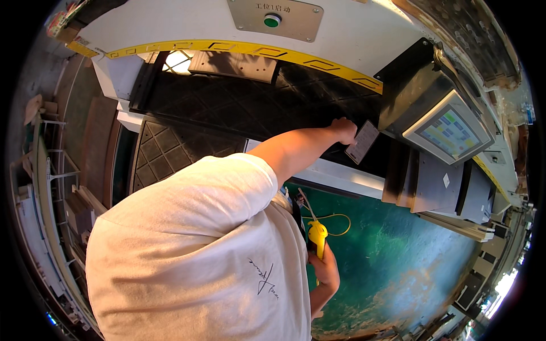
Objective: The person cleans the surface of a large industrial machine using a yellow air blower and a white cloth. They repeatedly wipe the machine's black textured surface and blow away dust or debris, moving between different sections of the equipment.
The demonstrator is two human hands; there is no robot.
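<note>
My left arm reaches out across a dark machine bed (pixel 227 96). At its end my left hand (pixel 343 131) is closed, its fingers at the edge of a flat, greyish rectangular card (pixel 362 141) with printed lines. The card tilts beside a screen housing. Lower down, close to my body, my right hand (pixel 325 270) grips a yellow air blow gun (pixel 317 233) by its handle. Its thin metal nozzle (pixel 307 203) points up and away from me, and a yellow hose (pixel 339 225) loops beside it. My shirt partly hides the right forearm.
A tilted touch screen (pixel 450 128) stands at the right, with boards (pixel 437 181) leaning below it. Across the top runs a white machine beam with a yellow strip (pixel 250 49) and a green button (pixel 272 21). A drilled panel (pixel 233 65) lies beneath. Racks (pixel 54 176) stand left; the floor (pixel 392 256) is green.
</note>
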